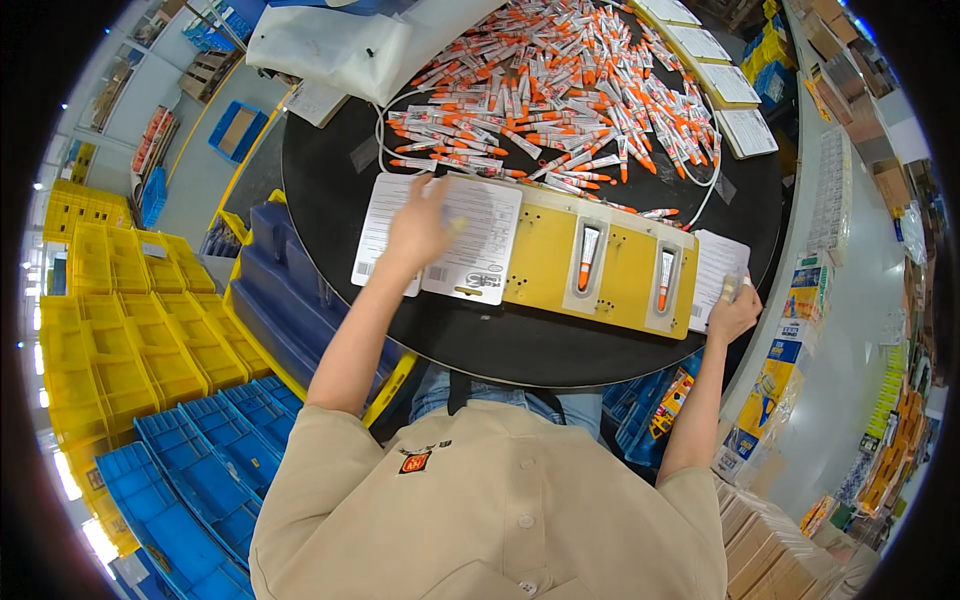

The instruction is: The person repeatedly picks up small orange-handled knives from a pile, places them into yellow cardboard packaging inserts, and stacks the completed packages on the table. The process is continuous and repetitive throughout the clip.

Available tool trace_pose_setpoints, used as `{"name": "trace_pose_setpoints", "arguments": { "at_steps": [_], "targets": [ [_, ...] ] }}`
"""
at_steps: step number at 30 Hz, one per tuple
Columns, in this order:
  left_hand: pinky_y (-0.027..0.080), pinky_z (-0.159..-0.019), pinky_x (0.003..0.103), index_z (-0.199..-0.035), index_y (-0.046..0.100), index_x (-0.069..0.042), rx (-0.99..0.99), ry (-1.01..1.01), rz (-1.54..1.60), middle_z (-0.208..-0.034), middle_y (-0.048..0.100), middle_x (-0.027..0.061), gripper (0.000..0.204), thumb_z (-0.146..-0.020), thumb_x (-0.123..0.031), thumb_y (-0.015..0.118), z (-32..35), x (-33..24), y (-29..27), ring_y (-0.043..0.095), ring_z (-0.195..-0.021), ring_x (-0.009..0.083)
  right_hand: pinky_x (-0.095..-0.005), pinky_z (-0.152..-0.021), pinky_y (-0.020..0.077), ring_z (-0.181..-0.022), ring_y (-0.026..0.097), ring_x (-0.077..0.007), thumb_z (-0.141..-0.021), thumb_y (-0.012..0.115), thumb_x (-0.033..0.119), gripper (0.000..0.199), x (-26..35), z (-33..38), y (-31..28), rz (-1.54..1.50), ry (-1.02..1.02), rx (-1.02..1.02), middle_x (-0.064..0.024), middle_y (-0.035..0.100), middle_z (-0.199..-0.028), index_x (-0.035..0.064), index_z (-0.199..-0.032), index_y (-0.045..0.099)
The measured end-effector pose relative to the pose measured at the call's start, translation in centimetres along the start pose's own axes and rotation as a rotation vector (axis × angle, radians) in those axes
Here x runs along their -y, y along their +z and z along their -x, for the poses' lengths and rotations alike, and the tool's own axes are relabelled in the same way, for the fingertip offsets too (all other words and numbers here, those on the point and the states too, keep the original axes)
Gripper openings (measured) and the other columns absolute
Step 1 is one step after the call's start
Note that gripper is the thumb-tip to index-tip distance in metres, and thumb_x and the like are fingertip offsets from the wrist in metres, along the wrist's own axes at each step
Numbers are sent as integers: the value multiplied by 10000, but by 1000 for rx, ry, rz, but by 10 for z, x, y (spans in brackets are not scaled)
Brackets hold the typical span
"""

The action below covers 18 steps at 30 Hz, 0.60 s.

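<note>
A yellow fixture board [632, 262] lies near the table's front edge. Two clear blisters sit in it, each with a small white tube with an orange cap [587, 258]. Printed white backing cards [480, 235] lie at its left end, one over the board. My left hand [420, 232] is over these cards, fingers stretched out and slightly blurred, with nothing plainly held. At the board's right end, my right hand [734, 312] pinches the edge of another white backing card [712, 270].
A large heap of orange-capped tubes [560, 90] covers the far table, within a pale cord-like rim [381, 140]. Card stacks [745, 132] line the far right edge. Clear plastic sheeting [320, 50] lies far left. Yellow crates [130, 320] and blue crates [190, 480] stand left.
</note>
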<state>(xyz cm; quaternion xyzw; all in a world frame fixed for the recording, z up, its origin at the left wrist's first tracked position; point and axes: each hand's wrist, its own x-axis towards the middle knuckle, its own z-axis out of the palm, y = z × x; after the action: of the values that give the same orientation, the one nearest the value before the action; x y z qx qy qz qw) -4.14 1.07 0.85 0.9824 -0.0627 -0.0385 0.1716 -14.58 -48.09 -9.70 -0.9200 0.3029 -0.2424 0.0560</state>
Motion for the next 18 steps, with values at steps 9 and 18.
{"name": "trace_pose_setpoints", "arguments": {
  "at_steps": [9,18],
  "targets": [
    [533,-771,417,-1478,205,-179,436,200,-276,-1466,86,363,962,-706,-352,752,20,-28,6,631,-904,441,-417,-865,450,-1014,588,-367,-925,541,195,347,160,67,-109,-497,-17,36,-258,608,-1089,-29,-1189,544],
    [530,-757,435,-1450,270,-136,425,202,-211,-1458,115,365,805,-793,-386,663,11,-34,-6,637,-908,417,-377,-913,418,-1038,550,-346,-893,494,46,407,161,84,-77,-601,9,222,-222,574,-1147,0,-1297,501]
  ]
}}
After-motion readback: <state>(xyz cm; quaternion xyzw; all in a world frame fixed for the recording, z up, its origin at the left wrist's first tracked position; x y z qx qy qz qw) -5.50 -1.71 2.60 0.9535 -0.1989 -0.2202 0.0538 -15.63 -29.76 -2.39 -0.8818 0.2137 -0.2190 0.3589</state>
